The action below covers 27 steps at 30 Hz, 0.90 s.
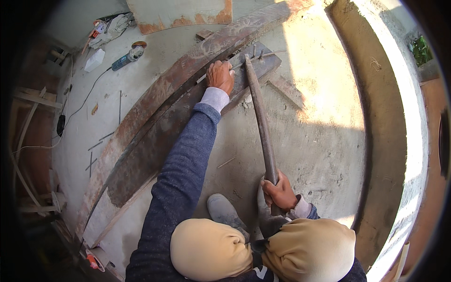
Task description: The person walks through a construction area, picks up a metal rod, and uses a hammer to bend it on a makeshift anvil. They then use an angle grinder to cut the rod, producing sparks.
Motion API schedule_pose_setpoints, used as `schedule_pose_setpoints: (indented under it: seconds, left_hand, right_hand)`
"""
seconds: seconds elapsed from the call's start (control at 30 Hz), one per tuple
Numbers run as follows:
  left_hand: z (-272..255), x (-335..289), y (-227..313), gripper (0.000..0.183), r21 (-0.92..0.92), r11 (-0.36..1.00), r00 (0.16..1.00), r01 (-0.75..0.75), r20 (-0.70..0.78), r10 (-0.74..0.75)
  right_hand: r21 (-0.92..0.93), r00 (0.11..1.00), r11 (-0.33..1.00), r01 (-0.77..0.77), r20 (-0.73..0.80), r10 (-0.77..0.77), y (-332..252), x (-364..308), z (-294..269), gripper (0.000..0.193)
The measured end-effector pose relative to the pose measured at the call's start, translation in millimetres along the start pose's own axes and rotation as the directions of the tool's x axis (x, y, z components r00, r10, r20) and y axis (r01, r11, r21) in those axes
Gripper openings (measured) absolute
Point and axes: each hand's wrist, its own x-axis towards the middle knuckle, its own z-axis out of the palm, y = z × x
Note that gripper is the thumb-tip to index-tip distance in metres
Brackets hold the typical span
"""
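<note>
My left hand [221, 75] is closed around a thin metal rod [275, 53] lying across the far end of a dark plank [162, 136]. Short upright pegs [261, 55] stick up from the plank beside the rod. Low in the view, my right hand [280, 191] grips the near end of a long, dark metal bar [261, 113]. The bar slants away from me, and its narrow far tip reaches the rod near the pegs. Whether the tip is hooked onto the rod is too small to tell.
A long curved board [183, 66] runs along the plank's left side. Farther left are an angle grinder [127, 58] with its cord, a white box [95, 61] and several cut rod pieces [120, 107]. A curved concrete wall [383, 141] rises on the right. My shoe [221, 209] stands below.
</note>
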Motion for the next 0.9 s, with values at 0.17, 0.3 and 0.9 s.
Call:
schedule_pose_setpoints:
  seconds: [0.17, 0.3, 0.9]
  left_hand:
    - [-4.1, -4.4, 14.2, 0.016, -0.068, 0.997, 0.987, 0.040, 0.160, -0.028]
    - [-30.4, -15.1, 39.0, 0.025, -0.432, 0.698, 0.710, 0.571, 0.687, -0.156]
    - [-267.3, -110.2, -8.9, 0.045, -0.522, -0.443, 0.566, 0.729, 0.823, -0.039]
  right_hand:
    - [-0.170, 0.996, 0.983, 0.071, -0.048, -0.080, -2.1, -13.9, -41.6, 0.036]
    - [-0.193, 0.980, 0.976, 0.099, -0.151, -0.129, -36.3, -13.1, -57.7, 0.020]
    - [-0.275, 0.931, 0.933, -0.232, -0.341, 0.131, -224.9, -51.9, -34.9, 0.017]
